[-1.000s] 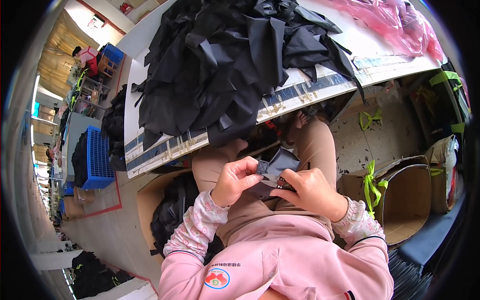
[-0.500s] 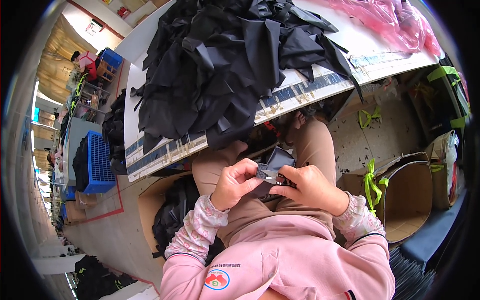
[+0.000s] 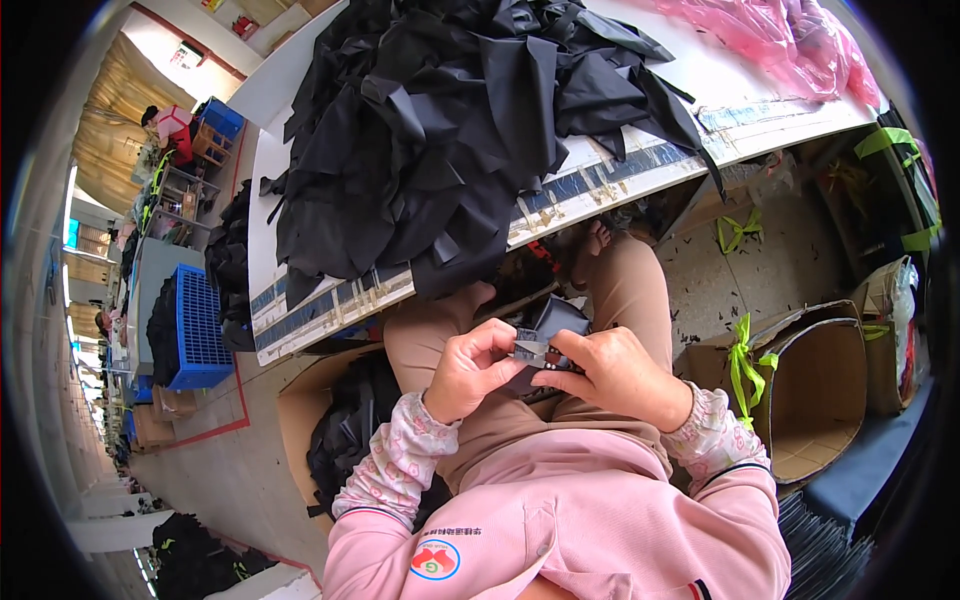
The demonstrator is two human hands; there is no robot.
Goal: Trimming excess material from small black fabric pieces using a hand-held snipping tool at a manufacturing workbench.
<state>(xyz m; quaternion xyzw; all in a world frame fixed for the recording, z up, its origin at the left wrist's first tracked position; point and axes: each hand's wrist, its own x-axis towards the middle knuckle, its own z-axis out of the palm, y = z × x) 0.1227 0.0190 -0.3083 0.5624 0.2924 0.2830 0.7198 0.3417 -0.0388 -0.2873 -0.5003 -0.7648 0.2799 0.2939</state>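
Left hand (image 3: 467,372): pinching black fabric piece (image 3: 560,317) by one end | right hand (image 3: 617,370): grasping metal-bladed snips (image 3: 533,349) at that end | piece located between hands, above lap (image 3: 515,425) | black fabric heap (image 3: 420,150) on table (image 3: 715,75)

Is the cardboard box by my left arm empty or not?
Not empty: black cloth shows inside the cardboard box. Your left sleeve covers part of it, so how full, I cannot tell.

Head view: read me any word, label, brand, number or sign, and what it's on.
Pink shirt: dark lettering and a round blue-rimmed badge; wording withheld.
White wall sheet: too small to read.
Table edge: worn marks, too blurred to read.
Black cloth at the left hand: no readable text.
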